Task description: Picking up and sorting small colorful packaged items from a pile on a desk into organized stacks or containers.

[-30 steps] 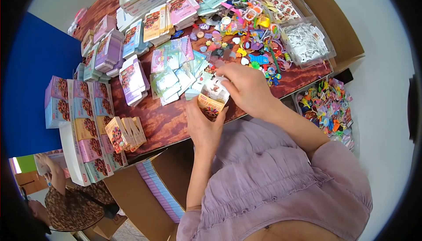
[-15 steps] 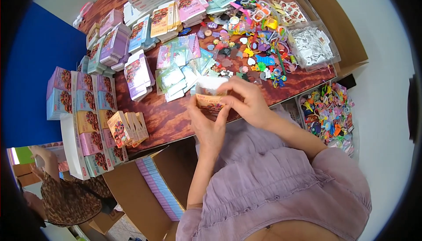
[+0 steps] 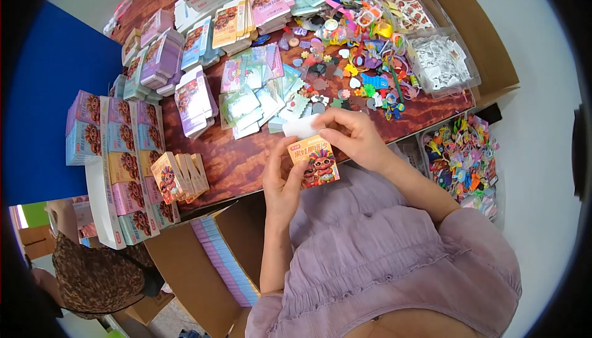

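Observation:
A small orange box (image 3: 322, 168) with cartoon figures on its front is held just in front of the table edge. My left hand (image 3: 281, 181) grips its left side, thumb across the front and fingers behind. At its top a white flap (image 3: 301, 127) stands up. My right hand (image 3: 357, 142) is closed at the flap and upper right corner, thumb and fingertips pinched together there. The inside of the box is hidden. Beyond the hands lie shiny cards and small packets (image 3: 243, 107) in a loose pile. Several similar orange boxes (image 3: 169, 181) stand at the table's left front.
Coloured trinkets (image 3: 373, 82) spread over the table's right half, beside clear tubs (image 3: 441, 63) of small pieces. Stacks of flat boxes (image 3: 194, 100) and a tray of filled boxes (image 3: 111, 208) line the left. An open carton (image 3: 179, 264) sits below; another person (image 3: 98, 270) is at lower left.
The orange box has tipped so that its printed front faces up instead of its open top, and it has shifted slightly right and nearer. Both hands stay on it.

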Tool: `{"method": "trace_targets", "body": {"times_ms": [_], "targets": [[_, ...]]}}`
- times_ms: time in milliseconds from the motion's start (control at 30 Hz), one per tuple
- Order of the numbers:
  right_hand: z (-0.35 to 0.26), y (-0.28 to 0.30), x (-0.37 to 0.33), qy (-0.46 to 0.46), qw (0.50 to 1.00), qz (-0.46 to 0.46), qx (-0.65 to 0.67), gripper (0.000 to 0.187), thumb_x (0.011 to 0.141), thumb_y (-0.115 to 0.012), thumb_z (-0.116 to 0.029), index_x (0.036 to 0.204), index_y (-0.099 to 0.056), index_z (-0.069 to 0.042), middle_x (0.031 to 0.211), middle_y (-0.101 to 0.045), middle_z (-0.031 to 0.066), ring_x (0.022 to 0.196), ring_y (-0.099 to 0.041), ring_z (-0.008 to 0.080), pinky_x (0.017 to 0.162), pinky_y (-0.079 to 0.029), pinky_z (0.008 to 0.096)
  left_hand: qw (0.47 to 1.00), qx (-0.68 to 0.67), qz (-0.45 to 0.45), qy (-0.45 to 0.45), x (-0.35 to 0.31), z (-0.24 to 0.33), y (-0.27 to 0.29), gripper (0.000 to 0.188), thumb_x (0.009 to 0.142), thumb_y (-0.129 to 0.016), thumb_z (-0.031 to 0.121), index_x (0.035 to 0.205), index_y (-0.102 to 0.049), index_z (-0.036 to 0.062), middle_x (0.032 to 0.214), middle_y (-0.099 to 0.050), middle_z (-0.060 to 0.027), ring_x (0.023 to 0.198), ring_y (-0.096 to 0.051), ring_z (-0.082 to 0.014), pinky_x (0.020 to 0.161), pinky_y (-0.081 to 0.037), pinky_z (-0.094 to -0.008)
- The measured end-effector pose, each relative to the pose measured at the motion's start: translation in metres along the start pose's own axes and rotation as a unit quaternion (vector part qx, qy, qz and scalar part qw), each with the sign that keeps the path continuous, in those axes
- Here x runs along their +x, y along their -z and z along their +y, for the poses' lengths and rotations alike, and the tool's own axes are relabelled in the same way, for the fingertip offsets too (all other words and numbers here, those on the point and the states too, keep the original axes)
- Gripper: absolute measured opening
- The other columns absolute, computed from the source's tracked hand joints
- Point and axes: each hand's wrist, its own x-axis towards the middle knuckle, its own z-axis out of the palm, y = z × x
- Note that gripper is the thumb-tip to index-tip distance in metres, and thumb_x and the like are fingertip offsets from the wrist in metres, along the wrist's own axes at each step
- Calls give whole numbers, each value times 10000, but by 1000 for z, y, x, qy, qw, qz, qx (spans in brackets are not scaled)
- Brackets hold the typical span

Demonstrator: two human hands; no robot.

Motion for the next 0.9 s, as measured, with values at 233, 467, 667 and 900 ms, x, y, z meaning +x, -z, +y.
{"method": "trace_targets", "body": {"times_ms": [233, 467, 667, 900], "targets": [[5, -6, 3, 40, 995, -6, -89, 70, 915, -615, -24, 968, -629, 19, 992, -639, 57, 890, -597, 81, 767, -480, 243, 994, 64, 54, -69, 0, -10, 0, 524, 911, -601, -52, 1374, -364, 18, 1132, -593, -121, 919, -644, -156, 748, -539, -253], [5, -7, 9, -127, 990, 23, 47, 75, 890, -670, -35, 889, -606, 4, 887, -659, 44, 817, -609, 68, 699, -492, 238, 994, 103, 11, -32, -3, -6, 3, 586, 883, -613, -86, 1383, -327, 19, 1127, -591, -146, 909, -663, -190, 713, -561, -274], [6, -4, 10, -80, 997, -5, 13, 61, 893, -662, -40, 901, -643, 18, 875, -673, 42, 816, -619, 70, 696, -493, 248, 990, 135, 6, -42, -4, -11, 3, 601, 865, -624, -93, 1387, -353, 29, 1113, -601, -155, 910, -669, -192, 692, -567, -282], [-1, 11, 7, 52, 973, -100, -203, 184, 848, -652, -27, 1023, -691, 11, 976, -699, 91, 916, -658, 195, 808, -505, 308, 989, 144, 25, -29, -6, -4, 2, 535, 865, -632, -80, 1350, -428, 19, 1077, -605, -117, 848, -641, -161, 685, -541, -278]]}}
